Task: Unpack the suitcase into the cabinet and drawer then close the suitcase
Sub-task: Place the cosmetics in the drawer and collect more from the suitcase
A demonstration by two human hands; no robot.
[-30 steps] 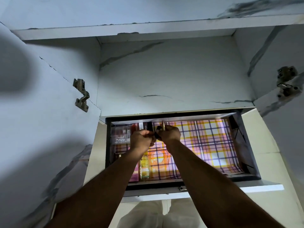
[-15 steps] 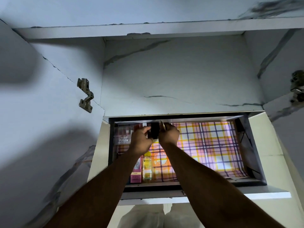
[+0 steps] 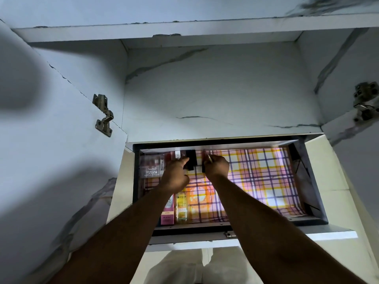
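The drawer point(image 3: 313, 181) stands pulled out below the cabinet point(image 3: 215, 89), lined with pink and yellow plaid paper point(image 3: 256, 177). A small black box point(image 3: 191, 159) stands upright at the drawer's back, left of centre. My left hand point(image 3: 176, 175) grips its left side with the fingertips. My right hand point(image 3: 217, 166) is just right of the box, closed around a slim gold-tipped item point(image 3: 208, 158). A clear cosmetics box point(image 3: 151, 167) sits at the back left. A pink carton point(image 3: 167, 213) and a yellow bottle point(image 3: 181, 208) lie near the front. The suitcase is out of view.
The cabinet compartment above the drawer shows only white marbled walls. Its open doors flank the view, with metal hinges on the left point(image 3: 103, 115) and right point(image 3: 366, 103). The right half of the drawer shows only the plaid paper. My light trousers point(image 3: 194, 267) show below the drawer front.
Both hands have moved toward the back of the drawer with the black box. It now stands upright against the back, and my two hands have drawn slightly apart.
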